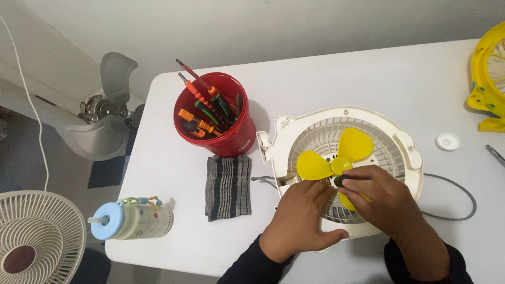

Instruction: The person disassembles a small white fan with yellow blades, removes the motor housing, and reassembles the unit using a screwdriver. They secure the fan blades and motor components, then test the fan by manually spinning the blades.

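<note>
A cream fan housing (400, 138) lies flat on the white table (368, 73), with a yellow three-blade propeller (336, 158) at its middle. My left hand (300, 221) rests palm down on the housing's near left edge, fingers by the left blade. My right hand (379, 197) covers the lower blade and pinches a small dark round knob (341, 181) just below the propeller's hub.
A red bucket (231, 139) of screwdrivers stands left of the fan, with a striped grey cloth (228, 186) before it. A bottle with a blue cap (131, 220) lies at the table's left edge. A white cap (447, 141), a yellow fan grille (486, 79) and a grey cord (463, 192) are on the right.
</note>
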